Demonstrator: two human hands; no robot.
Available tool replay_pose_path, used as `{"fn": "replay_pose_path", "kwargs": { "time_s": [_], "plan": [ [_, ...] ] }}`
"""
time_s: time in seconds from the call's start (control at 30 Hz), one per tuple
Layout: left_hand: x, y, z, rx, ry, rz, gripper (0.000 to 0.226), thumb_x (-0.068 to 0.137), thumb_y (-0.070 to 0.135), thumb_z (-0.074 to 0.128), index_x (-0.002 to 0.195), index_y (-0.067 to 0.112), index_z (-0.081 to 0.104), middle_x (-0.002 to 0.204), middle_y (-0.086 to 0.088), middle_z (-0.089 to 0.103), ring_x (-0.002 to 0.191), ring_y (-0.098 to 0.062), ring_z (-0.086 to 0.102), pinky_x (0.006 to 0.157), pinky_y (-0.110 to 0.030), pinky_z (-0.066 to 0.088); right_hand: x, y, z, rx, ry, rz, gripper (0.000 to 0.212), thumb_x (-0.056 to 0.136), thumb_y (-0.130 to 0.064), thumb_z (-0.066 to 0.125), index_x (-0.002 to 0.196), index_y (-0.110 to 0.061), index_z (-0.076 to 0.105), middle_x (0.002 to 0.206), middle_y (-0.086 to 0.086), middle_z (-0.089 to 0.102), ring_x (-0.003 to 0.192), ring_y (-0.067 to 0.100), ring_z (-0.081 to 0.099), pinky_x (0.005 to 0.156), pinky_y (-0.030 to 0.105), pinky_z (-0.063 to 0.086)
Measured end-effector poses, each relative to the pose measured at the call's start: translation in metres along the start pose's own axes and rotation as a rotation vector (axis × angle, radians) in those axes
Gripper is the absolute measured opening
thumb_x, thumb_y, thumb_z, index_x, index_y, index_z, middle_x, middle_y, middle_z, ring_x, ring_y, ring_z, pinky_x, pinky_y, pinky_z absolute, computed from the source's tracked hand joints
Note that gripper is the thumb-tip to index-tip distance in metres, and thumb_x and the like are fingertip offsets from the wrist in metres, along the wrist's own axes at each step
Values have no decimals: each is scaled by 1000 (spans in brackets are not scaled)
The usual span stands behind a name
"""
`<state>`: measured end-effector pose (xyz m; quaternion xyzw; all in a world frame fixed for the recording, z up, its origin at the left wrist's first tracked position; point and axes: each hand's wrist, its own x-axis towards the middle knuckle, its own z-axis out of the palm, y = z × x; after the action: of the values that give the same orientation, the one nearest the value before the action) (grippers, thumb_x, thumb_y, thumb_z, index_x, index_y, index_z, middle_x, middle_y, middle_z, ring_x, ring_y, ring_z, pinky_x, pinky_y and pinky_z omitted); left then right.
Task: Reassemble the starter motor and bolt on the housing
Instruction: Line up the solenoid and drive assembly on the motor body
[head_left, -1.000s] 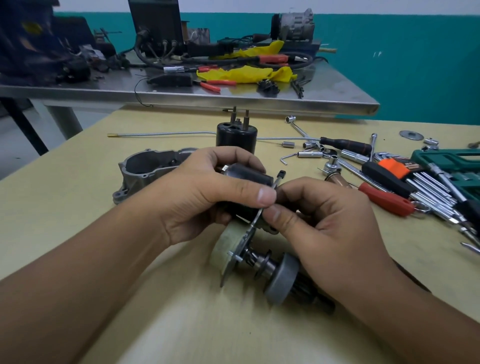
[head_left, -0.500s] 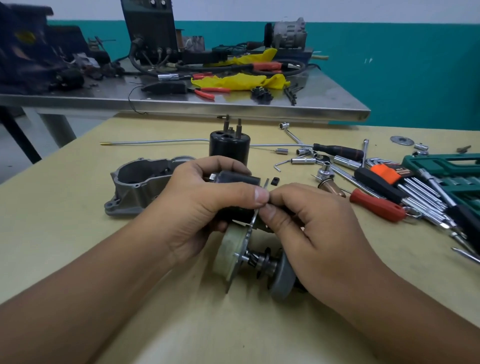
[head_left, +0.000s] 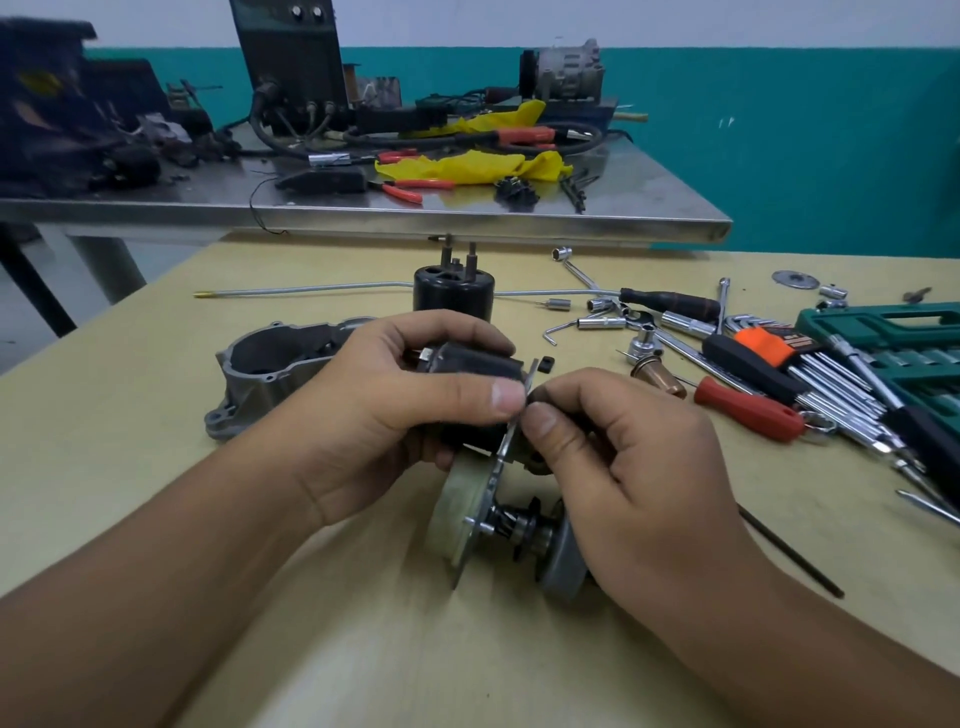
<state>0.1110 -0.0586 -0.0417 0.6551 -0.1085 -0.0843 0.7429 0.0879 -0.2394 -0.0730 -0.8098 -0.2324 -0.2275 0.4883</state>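
My left hand (head_left: 410, 410) grips a black cylindrical solenoid (head_left: 472, 366) that sits against a thin metal plate (head_left: 506, 452) of the starter assembly. My right hand (head_left: 639, 467) pinches a small dark part on the other side of that plate; most of that part is hidden by my fingers. Below the plate hang a pale round gear housing (head_left: 457, 506) and a shaft with a grey drive gear (head_left: 563, 553), resting on the table. The grey cast housing (head_left: 270, 369) lies open-side up to the left. A black motor body (head_left: 453, 288) stands upright behind my hands.
Sockets, a ratchet, hex keys (head_left: 810, 374), a red-handled screwdriver (head_left: 748, 408) and a green tool case (head_left: 904, 343) crowd the right of the yellow table (head_left: 156, 467). A thin rod (head_left: 311, 288) lies at the back. A steel bench (head_left: 467, 218) with tools stands beyond.
Both hands keep their hold on the assembly. The camera has tilted, so everything sits slightly lower in view. My right thumb stays pressed by the plate edge.
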Motion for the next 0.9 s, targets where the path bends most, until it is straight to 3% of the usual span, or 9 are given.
{"fn": "replay_pose_path", "kwargs": {
  "time_s": [0.07, 0.17, 0.3, 0.43, 0.57, 0.7, 0.77, 0.83, 0.9],
  "plan": [
    [1, -1, -1, 40, 5, 19, 52, 43, 11, 91, 91, 22, 79, 86, -7, 73, 69, -27, 64, 59, -38, 53, 0, 1, 0, 19, -4, -1, 17, 94, -24, 61, 85, -15, 72, 72, -5, 64, 72, 12, 60, 60, 21, 43],
    [2, 0, -4, 61, -24, 30, 62, 40, 6, 93, 98, 22, 77, 92, -10, 74, 83, -35, 64, 84, -64, 41, 0, 0, 1, 38, -21, 10, 21, 96, -27, 58, 84, -16, 71, 72, -5, 64, 72, 14, 60, 60, 22, 44],
    [0, 1, -2, 82, -19, 36, 61, 40, 6, 93, 97, 22, 76, 93, -10, 74, 83, -33, 66, 82, -67, 41, 1, -2, -3, 101, -76, 68, 18, 94, -29, 59, 83, -20, 71, 74, -5, 65, 76, 15, 62, 62, 22, 47],
    [-2, 2, 2, 68, 19, 32, 60, 39, 7, 93, 95, 21, 76, 92, -9, 74, 84, -33, 66, 84, -85, 36, 4, 2, -10, 128, -129, 80, 8, 90, -22, 67, 85, -25, 73, 77, -9, 69, 78, 13, 67, 64, 21, 51],
    [-4, 4, 4, 70, 34, 45, 60, 38, 7, 92, 93, 21, 75, 89, -8, 74, 80, -31, 66, 82, -81, 39, 2, 4, -9, 208, -129, 151, 19, 93, -11, 72, 84, -27, 74, 78, -7, 73, 76, 13, 72, 66, 27, 57],
    [-5, 3, 4, 83, 39, 61, 59, 39, 8, 92, 94, 21, 75, 87, -6, 74, 78, -29, 67, 74, -71, 45, 3, 2, -5, 129, -112, 142, 18, 95, -31, 59, 79, -31, 68, 75, -11, 67, 74, 9, 64, 60, 15, 46],
    [-5, 2, 4, 79, 45, 65, 59, 39, 9, 92, 93, 21, 75, 86, -6, 74, 77, -29, 66, 76, -63, 43, 3, 1, -2, 112, -98, 162, 25, 100, -34, 57, 79, -29, 67, 73, -7, 65, 72, 12, 61, 59, 22, 46],
    [-5, 1, 5, 71, 57, 65, 59, 39, 9, 93, 94, 21, 75, 88, -8, 74, 77, -30, 66, 77, -65, 43, 2, 0, -1, 118, -95, 192, 24, 101, -34, 58, 81, -25, 67, 73, -4, 64, 71, 15, 61, 62, 35, 50],
    [-4, 0, 6, 55, 75, 62, 59, 39, 8, 93, 94, 20, 75, 88, -11, 74, 77, -32, 66, 79, -74, 42, 2, -1, -1, 118, -90, 195, 22, 97, -36, 57, 82, -24, 67, 73, -3, 63, 71, 14, 60, 61, 33, 49]
  ]
}}
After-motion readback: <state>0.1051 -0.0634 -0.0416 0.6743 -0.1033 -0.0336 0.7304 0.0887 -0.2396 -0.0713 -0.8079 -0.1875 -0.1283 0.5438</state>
